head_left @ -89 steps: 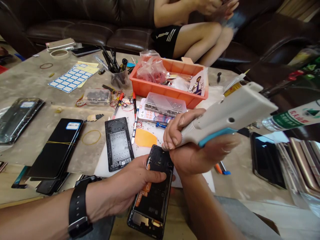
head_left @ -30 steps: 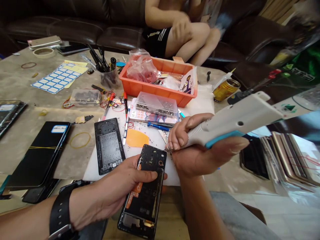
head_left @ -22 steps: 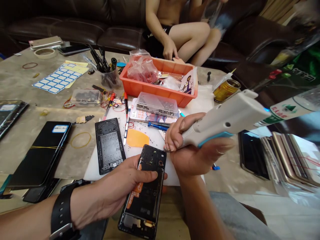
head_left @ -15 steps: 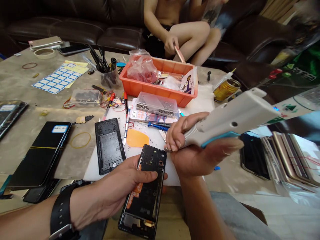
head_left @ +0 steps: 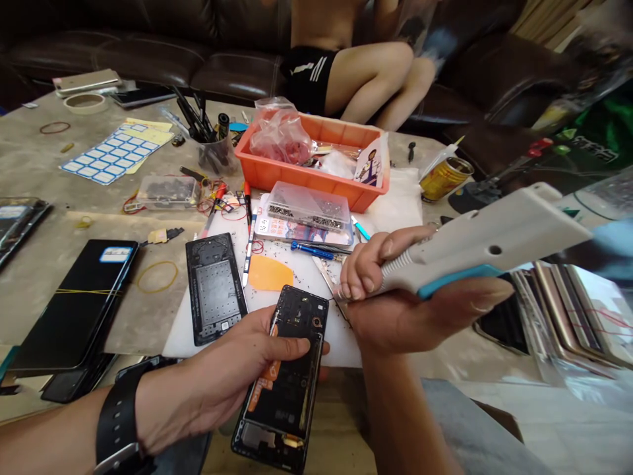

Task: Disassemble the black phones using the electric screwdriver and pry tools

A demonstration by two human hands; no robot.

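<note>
Dark leather sofa (head_left: 148,39) fills the background, and one seated person (head_left: 366,72) shows on it as bare legs only; the hand that this person held over the orange tray (head_left: 297,175) half a second ago is gone from view. Below lies one grey table (head_left: 44,185), cluttered, with one white mat (head_left: 301,264) near its front edge. A stack of phones (head_left: 568,310) lies at the right, and one black phone (head_left: 79,297) bound with a rubber band lies at the left.

The right hand (head_left: 395,310) is wrapped tight around a white and blue power screwdriver (head_left: 494,244). Hand and tool have shifted a little to the right since then, off the top corner of the opened phone frame (head_left: 291,369). The left hand (head_left: 222,376) grips that frame from the side, thumb across its middle, above the table's near edge, as before.

Opened frames number two: a second frame (head_left: 215,287) lies flat on the mat. Two clear boxes show, the screw box (head_left: 309,208) just in front of the tray and another box (head_left: 168,191) further left. One orange pick (head_left: 270,274) and one blue screwdriver (head_left: 311,249) lie on the mat between them.
</note>
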